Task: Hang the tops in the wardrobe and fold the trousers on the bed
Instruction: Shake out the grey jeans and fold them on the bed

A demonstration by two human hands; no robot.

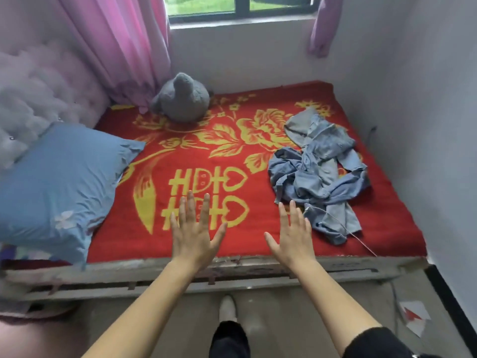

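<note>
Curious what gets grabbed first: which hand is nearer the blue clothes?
Right. The right hand is open just left of the clothes, not touching; the left hand is farther left, over the yellow lettering on the blanket.

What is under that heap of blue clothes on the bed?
The heap of blue denim clothes lies on the red blanket with yellow flowers. A thin pale wire crosses its near end. Whatever else sits beneath is covered by the folds.

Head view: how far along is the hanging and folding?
Nothing looks done: the blue clothes lie in a crumpled heap on the red blanket. Nothing is held; left hand and right hand are open above the blanket, the right beside the heap. All hanging and folding remains.
</note>
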